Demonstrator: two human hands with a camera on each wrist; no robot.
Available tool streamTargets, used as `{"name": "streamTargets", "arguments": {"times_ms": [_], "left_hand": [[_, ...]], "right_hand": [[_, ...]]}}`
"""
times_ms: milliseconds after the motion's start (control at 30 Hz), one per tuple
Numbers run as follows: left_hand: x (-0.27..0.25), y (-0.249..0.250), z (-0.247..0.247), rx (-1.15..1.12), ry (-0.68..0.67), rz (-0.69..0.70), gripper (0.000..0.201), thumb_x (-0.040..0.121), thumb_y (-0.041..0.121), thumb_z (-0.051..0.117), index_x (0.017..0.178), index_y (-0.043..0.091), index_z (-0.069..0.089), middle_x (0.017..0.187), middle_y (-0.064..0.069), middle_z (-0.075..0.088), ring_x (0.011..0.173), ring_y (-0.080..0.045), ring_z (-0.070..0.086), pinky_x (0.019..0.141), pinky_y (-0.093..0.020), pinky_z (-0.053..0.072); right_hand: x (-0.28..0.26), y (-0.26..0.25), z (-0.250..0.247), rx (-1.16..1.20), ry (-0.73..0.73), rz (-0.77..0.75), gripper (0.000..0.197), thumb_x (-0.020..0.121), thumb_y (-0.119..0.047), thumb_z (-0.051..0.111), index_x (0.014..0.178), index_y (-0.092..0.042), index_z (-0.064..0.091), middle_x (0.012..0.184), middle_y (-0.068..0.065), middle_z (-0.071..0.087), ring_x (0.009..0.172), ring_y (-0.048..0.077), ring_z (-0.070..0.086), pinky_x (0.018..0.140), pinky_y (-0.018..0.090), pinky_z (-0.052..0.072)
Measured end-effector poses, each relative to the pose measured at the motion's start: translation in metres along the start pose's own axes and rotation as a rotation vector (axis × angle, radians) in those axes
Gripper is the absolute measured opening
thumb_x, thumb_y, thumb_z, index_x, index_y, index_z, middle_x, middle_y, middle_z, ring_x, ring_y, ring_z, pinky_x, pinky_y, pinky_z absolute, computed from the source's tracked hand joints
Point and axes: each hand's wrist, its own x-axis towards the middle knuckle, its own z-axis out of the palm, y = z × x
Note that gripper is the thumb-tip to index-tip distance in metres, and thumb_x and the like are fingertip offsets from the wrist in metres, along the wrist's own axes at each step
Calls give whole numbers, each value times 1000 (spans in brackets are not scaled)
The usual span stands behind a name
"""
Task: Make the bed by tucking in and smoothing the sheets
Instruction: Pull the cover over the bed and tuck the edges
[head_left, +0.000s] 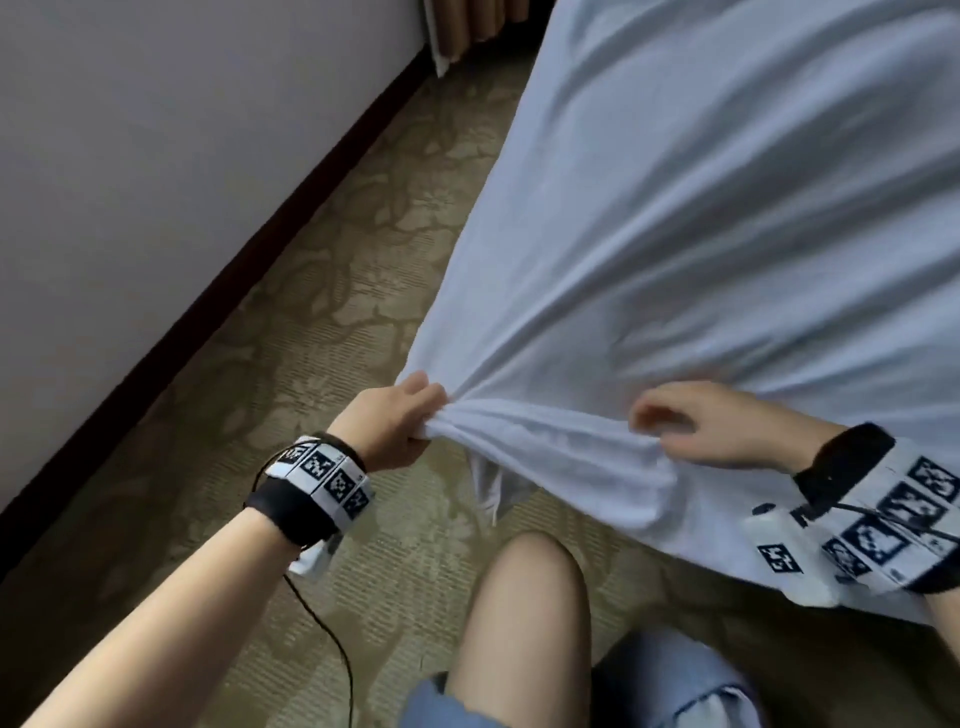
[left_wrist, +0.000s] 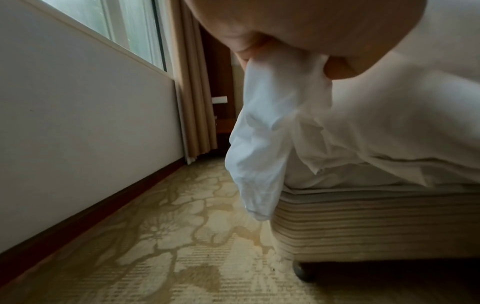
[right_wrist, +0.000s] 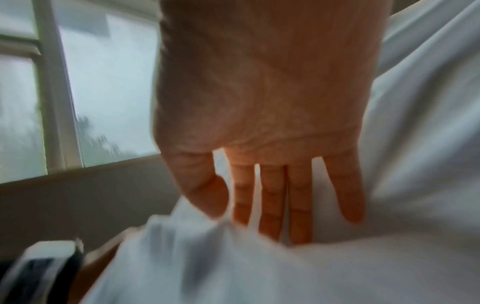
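Sheet: the white sheet lay over the bed, its corner pulled out past the bed base above the carpet.
Left hand: its grip was clenched round the bunched corner.
Right hand: fingers straight, seemingly resting on the sheet; view blurred.

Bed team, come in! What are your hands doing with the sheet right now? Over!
Left hand grips bunched sheet corner, pulled taut off the bed. Right hand open, fingers straight, on the sheet. Corner not tucked yet. Nothing blocking.
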Motion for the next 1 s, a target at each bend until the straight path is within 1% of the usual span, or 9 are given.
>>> {"name": "streamTargets", "arguments": {"times_ms": [100,233,433,533,600,700,867,933,1000], "left_hand": [[-4,-11,14,146,136,-38,48,58,23,69,98,21,44,94,4,39,46,-28,59,30,-31,45],[-18,-19,28,279,346,-162,57,48,4,77,90,16,41,90,0,36,39,-30,51,31,-24,36],[-45,33,-3,233,686,-128,13,68,21,43,77,18,35,52,-2,50,37,-24,44,40,-21,31],[-58,61,-12,211,807,-109,11,69,18,45,77,18,38,45,-1,47,38,-19,40,39,-20,29],[-64,74,7,187,747,-73,12,68,21,43,79,19,39,43,0,50,32,-23,44,35,-22,30],[-63,83,75,180,350,85,23,62,21,45,84,25,40,54,7,57,41,-16,55,40,-19,35],[-38,83,173,152,-462,-102,53,77,17,60,128,21,45,133,-2,47,119,-22,50,91,-34,47],[-21,81,171,139,-441,-312,38,83,22,54,121,22,56,134,1,46,124,-21,46,93,-32,41],[-4,72,157,0,-174,-565,31,86,28,50,114,20,60,124,0,56,117,-24,51,90,-34,44]], "right_hand": [[27,-19,-8,358,295,72,25,91,-35,55,89,-13,65,87,3,72,74,21,66,68,30,50],[66,-45,5,447,159,252,71,83,-70,40,83,-2,63,66,16,71,51,27,67,55,29,53],[121,-60,-6,649,499,93,29,93,-21,43,70,-12,57,80,9,72,47,10,57,44,18,44],[126,-59,-28,699,615,17,28,87,-20,42,85,-6,67,88,11,70,67,21,65,65,30,56],[121,-55,-27,648,698,17,34,80,-23,46,92,-1,69,93,17,70,85,34,67,81,42,56],[97,-50,-1,363,582,-43,27,89,-20,52,99,0,67,100,10,65,96,24,58,73,20,39],[66,-43,25,212,522,-195,12,87,-15,57,86,-8,66,88,6,64,85,15,54,67,22,35],[55,-34,24,178,659,-219,10,85,-12,57,84,-17,65,85,1,64,82,12,55,70,21,36],[43,-25,20,169,836,-243,12,84,-10,54,86,-18,63,80,-1,61,79,14,54,71,25,40]]}}
